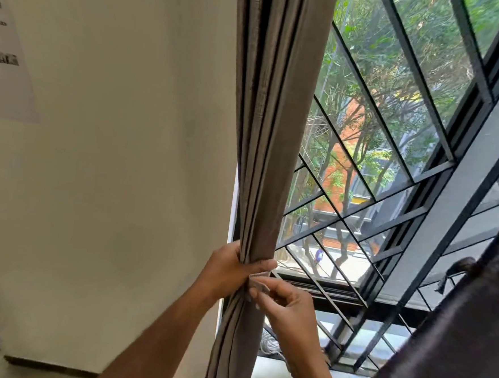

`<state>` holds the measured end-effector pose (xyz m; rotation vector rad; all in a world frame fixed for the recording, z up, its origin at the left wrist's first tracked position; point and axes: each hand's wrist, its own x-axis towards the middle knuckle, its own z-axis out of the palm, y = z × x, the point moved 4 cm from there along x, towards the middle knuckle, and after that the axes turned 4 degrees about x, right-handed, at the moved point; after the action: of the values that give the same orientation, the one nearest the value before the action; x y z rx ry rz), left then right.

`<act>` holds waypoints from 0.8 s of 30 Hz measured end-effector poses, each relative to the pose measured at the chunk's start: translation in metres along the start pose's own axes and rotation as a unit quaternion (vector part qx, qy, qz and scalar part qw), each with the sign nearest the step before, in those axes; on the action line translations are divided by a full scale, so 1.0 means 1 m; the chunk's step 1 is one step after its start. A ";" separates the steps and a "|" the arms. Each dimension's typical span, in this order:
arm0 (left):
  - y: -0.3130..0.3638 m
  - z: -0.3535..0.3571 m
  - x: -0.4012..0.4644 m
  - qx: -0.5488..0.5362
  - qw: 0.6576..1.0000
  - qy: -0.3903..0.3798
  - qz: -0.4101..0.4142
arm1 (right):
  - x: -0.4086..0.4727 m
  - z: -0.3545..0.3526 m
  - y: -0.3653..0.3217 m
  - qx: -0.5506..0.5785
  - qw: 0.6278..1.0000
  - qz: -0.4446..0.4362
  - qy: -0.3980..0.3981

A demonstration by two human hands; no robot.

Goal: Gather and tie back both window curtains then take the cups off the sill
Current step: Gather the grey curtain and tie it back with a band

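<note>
The left curtain point(271, 131), grey-brown and gathered into narrow vertical folds, hangs at the window's left edge. My left hand point(231, 265) is wrapped around the bunched fabric at about sill height, squeezing it tight. My right hand point(286, 306) pinches the end of a narrow grey tie-back strap point(258, 284) right beside the left hand's fingers. The other curtain point(453, 336) is a dark mass of fabric at the lower right, close to the camera. No cups show in this view; the white sill point(273, 373) is mostly hidden by my arms and the curtains.
A cream wall point(110, 179) fills the left half, with a printed sheet point(6, 62) stuck to it at upper left. Black metal grille bars point(388, 216) cover the window glass. A coil of white cord point(270, 345) lies on the sill behind the left curtain.
</note>
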<state>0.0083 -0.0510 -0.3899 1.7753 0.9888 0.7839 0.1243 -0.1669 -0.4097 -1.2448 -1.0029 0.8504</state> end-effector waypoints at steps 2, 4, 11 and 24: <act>0.005 -0.003 -0.004 -0.064 0.996 -0.054 -0.010 | -0.004 0.007 0.000 -0.011 1.000 -0.017 0.001; 0.005 -0.009 -0.010 -0.093 0.991 -0.095 -0.026 | -0.006 0.008 0.000 -0.018 0.999 -0.030 -0.002; -0.021 -0.017 -0.011 -0.066 0.988 -0.133 -0.034 | -0.001 0.002 0.010 0.048 0.997 0.023 -0.054; -0.032 -0.007 -0.018 -0.263 0.954 -0.148 -0.009 | 0.059 0.000 -0.003 -0.043 0.999 0.004 -0.007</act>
<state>-0.0151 -0.0563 -0.4182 1.3631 0.5316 0.6673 0.1443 -0.1127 -0.3987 -1.3176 -1.0555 0.8316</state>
